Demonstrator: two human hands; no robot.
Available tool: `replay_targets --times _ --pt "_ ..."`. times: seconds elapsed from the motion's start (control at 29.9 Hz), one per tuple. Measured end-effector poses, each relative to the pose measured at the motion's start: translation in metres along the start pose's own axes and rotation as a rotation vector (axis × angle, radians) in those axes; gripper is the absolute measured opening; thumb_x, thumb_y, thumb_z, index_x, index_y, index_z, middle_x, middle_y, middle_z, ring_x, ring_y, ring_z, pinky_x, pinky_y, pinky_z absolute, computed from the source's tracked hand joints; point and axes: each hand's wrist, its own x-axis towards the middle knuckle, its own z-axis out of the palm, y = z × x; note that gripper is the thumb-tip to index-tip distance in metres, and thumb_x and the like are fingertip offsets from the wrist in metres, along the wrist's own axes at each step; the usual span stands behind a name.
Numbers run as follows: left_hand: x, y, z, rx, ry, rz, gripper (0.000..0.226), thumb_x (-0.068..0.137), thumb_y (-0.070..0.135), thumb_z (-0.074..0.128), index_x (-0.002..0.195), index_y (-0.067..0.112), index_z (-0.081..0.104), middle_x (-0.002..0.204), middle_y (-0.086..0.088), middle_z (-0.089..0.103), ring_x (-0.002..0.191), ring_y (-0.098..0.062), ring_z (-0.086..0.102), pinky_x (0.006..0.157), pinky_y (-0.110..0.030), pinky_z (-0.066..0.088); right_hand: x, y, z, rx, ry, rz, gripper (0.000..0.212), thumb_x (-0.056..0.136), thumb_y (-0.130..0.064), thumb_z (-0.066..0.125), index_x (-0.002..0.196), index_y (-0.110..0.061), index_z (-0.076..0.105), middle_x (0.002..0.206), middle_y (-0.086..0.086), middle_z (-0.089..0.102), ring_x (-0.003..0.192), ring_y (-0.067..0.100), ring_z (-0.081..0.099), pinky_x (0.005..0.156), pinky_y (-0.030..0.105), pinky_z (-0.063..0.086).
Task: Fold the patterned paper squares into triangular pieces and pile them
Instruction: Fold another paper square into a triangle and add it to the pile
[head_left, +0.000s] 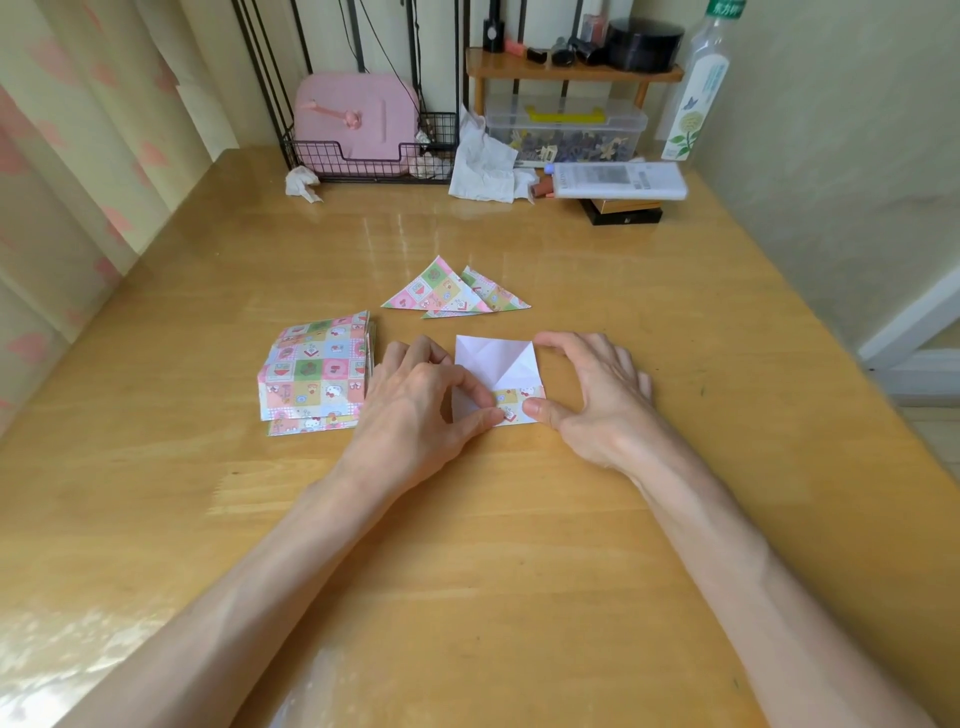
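Pinching the near edge of a sheet between thumb and forefinger, the left hand closes on the paper where a narrow patterned flap has been turned up over the white side. The right hand does not grasp anything: its thumb presses flat on the right end of the flap, while its loosely arched fingers reach to the sheet's far right corner, apparently to stop the paper from sliding on the glossy table. Holding both ends of the flap this way probably keeps the crease straight along its length. The sheet lies white side up, directly in front of the person, and diagonal creases show across it (likely guides for the triangular shape). A stack of unfolded squares sits just to the left, close to the left hand, so the next sheet is within easy reach. Two folded triangles lie overlapping just beyond the sheet, out of the working space but near enough to drop the next one on. Most of the task appears to remain, judging by the thick stack
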Motion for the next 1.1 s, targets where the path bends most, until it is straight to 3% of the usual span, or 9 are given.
replay_targets --times 0.17,0.3,0.57,0.7,1.1 --pt "0.001 0.0 -0.006 -0.005 -0.052 -0.01 0.009 0.082 0.046 0.079 0.089 0.044 0.074 0.094 0.02 0.038 0.097 -0.012 0.033 0.092 -0.034 0.037 0.003 0.002 -0.001 0.008 -0.024 0.02 0.062 0.094 -0.045 0.067 0.148 -0.041 0.037 0.146 -0.016 0.035 0.141 0.01 0.023 0.109 0.028 0.015" --pt "0.001 -0.001 -0.009 0.017 -0.055 -0.033 0.013 0.08 0.05 0.079 0.089 0.042 0.075 0.094 0.021 0.036 0.098 -0.01 0.032 0.085 -0.026 0.03 0.002 0.0 0.006 0.005 0.023 0.022 0.069 0.086 -0.062 0.067 0.146 -0.042 0.039 0.142 -0.017 0.035 0.139 0.009 0.023 0.104 0.026 0.016" --pt "0.003 -0.006 -0.03 -0.034 -0.179 -0.033 0.017 0.082 0.037 0.082 0.091 0.049 0.074 0.1 0.014 0.044 0.101 -0.013 0.033 0.091 -0.025 0.028 0.003 -0.002 0.008 -0.011 0.024 0.032 0.075 0.082 -0.065 0.071 0.146 -0.044 0.038 0.143 -0.014 0.034 0.14 0.012 0.023 0.107 0.029 0.016" --pt "0.003 -0.005 -0.032 -0.013 -0.169 -0.009 0.019 0.081 0.037 0.083 0.092 0.05 0.074 0.1 0.012 0.044 0.099 -0.012 0.031 0.088 -0.024 0.026 0.002 -0.009 0.016 -0.038 0.065 0.06 0.091 0.069 -0.079 0.071 0.146 -0.044 0.038 0.141 -0.014 0.034 0.138 0.013 0.025 0.112 0.034 0.02" --pt "0.003 -0.004 -0.037 -0.005 -0.233 -0.022 0.023 0.084 0.035 0.081 0.097 0.051 0.071 0.103 0.013 0.043 0.1 -0.011 0.031 0.087 -0.022 0.024 0.001 -0.022 0.02 -0.054 0.047 0.106 0.117 0.058 -0.082 0.075 0.154 -0.039 0.026 0.143 -0.005 0.028 0.141 0.02 0.02 0.117 0.035 0.016"
